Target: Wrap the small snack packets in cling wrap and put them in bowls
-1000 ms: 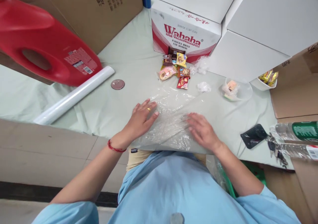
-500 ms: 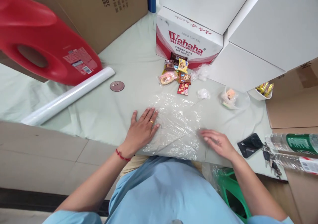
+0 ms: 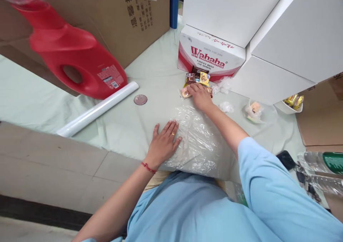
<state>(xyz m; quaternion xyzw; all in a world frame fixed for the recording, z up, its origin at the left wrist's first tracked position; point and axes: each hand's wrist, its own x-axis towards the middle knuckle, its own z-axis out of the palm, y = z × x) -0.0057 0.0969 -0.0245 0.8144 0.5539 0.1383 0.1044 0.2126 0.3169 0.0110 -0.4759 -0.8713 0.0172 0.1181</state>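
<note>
My left hand (image 3: 164,142) lies flat, fingers spread, on the left edge of a clear plastic film sheet (image 3: 199,140) spread on the cloth-covered table. My right hand (image 3: 201,96) reaches past the sheet and rests over the small snack packets, fingers stretched out and curving down. Just left of its fingertips is a pinkish wrapped pastry (image 3: 184,92). Behind it lie a brown cocoa packet (image 3: 190,78), a yellow cookie packet (image 3: 204,78) and a dark wrapped bar (image 3: 197,70). The hand hides the front packets in part.
A white plastic roll (image 3: 99,109) and a round metallic disc (image 3: 140,99) lie left. Behind stand a red jug (image 3: 88,49) and a Wahaha carton (image 3: 211,54). Crumpled film (image 3: 226,107), a bagged snack (image 3: 254,109), a phone (image 3: 285,160) and bottles (image 3: 316,161) are right.
My right hand has moved from the sheet's right edge forward and left onto the snack packets. My left hand stays on the sheet. The camera view has shifted.
</note>
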